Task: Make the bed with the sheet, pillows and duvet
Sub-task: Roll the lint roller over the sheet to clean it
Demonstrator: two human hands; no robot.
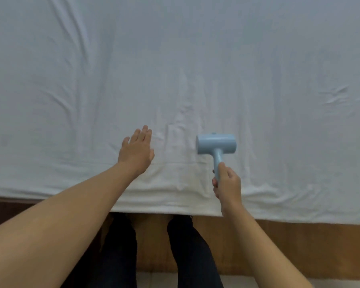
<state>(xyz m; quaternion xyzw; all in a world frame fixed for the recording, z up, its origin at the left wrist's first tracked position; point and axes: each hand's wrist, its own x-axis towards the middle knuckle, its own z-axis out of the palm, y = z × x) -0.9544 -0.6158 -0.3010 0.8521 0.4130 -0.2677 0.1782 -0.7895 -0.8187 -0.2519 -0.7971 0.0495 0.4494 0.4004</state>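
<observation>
While the left hand point(138, 149) lies flat with straight fingers on the sheet point(175, 59), the right hand point(227, 185) grips the handle of a pale blue roller point(216, 144), whose head sits on the sheet just right of the left hand. Wrinkled white sheet covers the bed out to the far edge and hangs over the near edge, above a wooden frame point(299, 244) and dark trouser legs point(193, 250).

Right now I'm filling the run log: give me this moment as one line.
left hand: flat on sheet | right hand: grips blue roller tool handle | sheet: creased | pillows, duvet: unseen
</observation>
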